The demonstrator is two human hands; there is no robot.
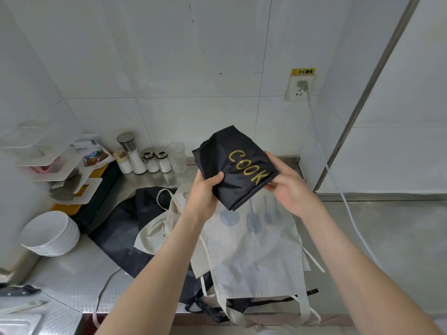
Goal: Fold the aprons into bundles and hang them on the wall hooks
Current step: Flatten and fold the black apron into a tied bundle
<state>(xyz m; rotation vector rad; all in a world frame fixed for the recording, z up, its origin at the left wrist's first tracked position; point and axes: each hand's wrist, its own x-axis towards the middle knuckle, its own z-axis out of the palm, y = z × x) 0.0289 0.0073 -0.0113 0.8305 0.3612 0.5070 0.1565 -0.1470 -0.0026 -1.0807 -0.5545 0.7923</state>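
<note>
Above the stainless steel counter (72, 269), where a pale cloth apron printed with grey utensils (256, 257) lies over a dark apron (125, 228), you hold up a folded black bundle lettered COOK in gold (232, 165). Your left hand (205, 189) grips its lower edge and your right hand (285, 182) pinches its right side.

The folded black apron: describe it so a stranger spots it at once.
On the steel counter below the white tiled wall lie a pale utensil-print apron and a dark apron, both loose. Above them, the left hand and right hand hold a black bundle. Unlike those below, it is folded and reads COOK in gold.
</note>
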